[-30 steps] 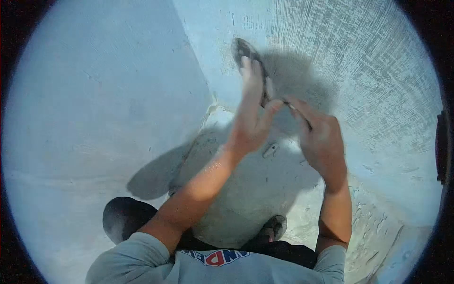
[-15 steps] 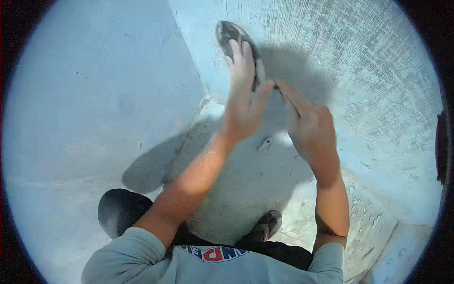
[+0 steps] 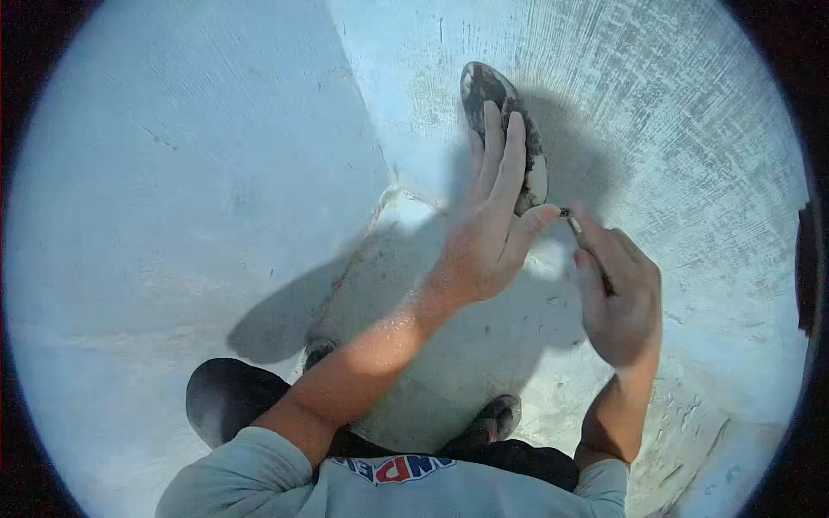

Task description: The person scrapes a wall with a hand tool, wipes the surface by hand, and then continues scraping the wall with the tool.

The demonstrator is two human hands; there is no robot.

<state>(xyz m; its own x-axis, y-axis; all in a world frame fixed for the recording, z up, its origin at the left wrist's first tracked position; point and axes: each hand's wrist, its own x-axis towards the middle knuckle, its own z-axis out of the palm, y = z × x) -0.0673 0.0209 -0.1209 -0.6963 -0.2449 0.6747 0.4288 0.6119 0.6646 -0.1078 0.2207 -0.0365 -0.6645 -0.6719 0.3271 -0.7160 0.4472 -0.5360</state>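
Note:
A trowel (image 3: 537,177) with a long oval blade, dark and smeared with pale material, lies against the pale blue wall. My left hand (image 3: 492,224) rests on the blade with its fingers stretched along it and its thumb towards the neck; much of the blade is hidden beneath. Lower right, my right hand (image 3: 626,298) is wrapped round the slim handle, which shows partly between thumb and fingers. Blade and hands cast a shadow on the wall.
Streaky, rough marks cover the wall (image 3: 665,112) at upper right. A corner seam (image 3: 393,190) joins it to the smooth left wall (image 3: 199,173) and the floor (image 3: 414,345). My foot (image 3: 501,414) is on the floor, below a small bulge of my dark-clothed knee (image 3: 229,401).
Both hands and the trowel have moved right and nearer to me across the wall. The left hand stays on the blade and the right hand keeps hold of the handle.

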